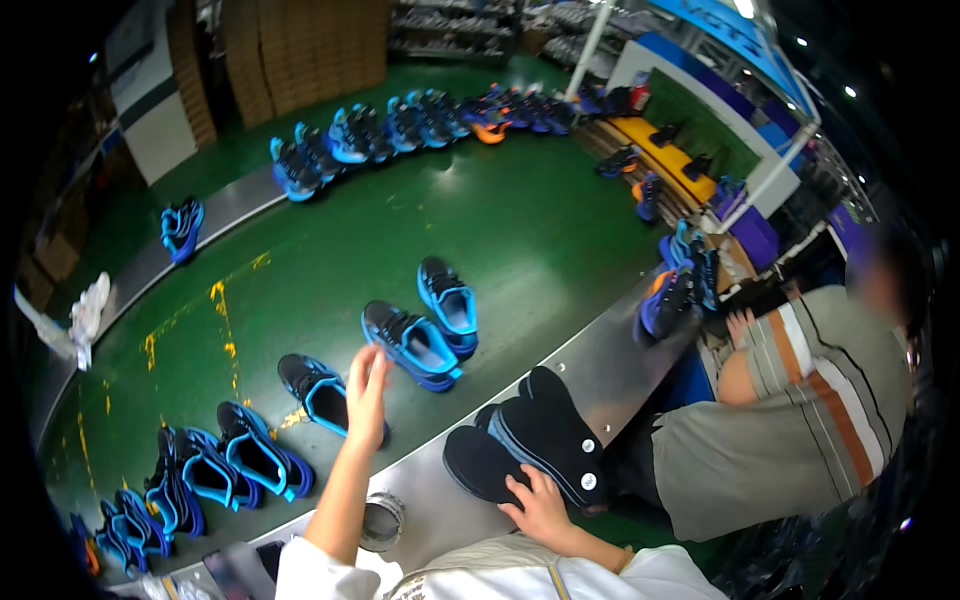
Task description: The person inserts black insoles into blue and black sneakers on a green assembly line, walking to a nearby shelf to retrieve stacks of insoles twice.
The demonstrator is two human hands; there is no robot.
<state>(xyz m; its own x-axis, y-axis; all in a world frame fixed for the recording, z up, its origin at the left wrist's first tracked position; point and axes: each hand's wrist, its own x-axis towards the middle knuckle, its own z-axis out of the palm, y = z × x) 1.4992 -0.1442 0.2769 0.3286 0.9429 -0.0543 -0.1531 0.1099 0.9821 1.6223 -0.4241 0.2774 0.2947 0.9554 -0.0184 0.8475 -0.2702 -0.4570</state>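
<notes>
Here, nearest the camera, the right hand (pixel 540 503) lies flat with fingers spread on the black shoe soles (pixel 535 445), 2 dark pieces stacked on the steel edge of the conveyor (pixel 600 365) at about 5 o'clock in the view; it presses rather than grips them. The left hand (pixel 366 397) is raised at about 7 o'clock, open, fingers loosely together, holding nothing, and hovers just above a black and blue shoe (pixel 318 392) on the green belt (pixel 520 230). Judging from this, the step in hand looks like picking a shoe off the belt while the soles are kept steady, and the next move would call for lowering the left hand and closing it around that shoe without dragging its neighbours. A small round tape roll or tin (pixel 381 521) sits on the steel edge just beside the left forearm and could be knocked. Farther out, 2 more blue shoes (pixel 430 325) lie near the centre of the belt, and a cluster of 4 or so (pixel 200 475) crowds 8 o'clock. At 3 o'clock a person in a striped shirt (pixel 800 400) leans in close to the soles, limiting room on that side. Beyond, a long row of shoes (pixel 420 125) curves along 12 o'clock, with cardboard boxes (pixel 300 50) behind.
</notes>
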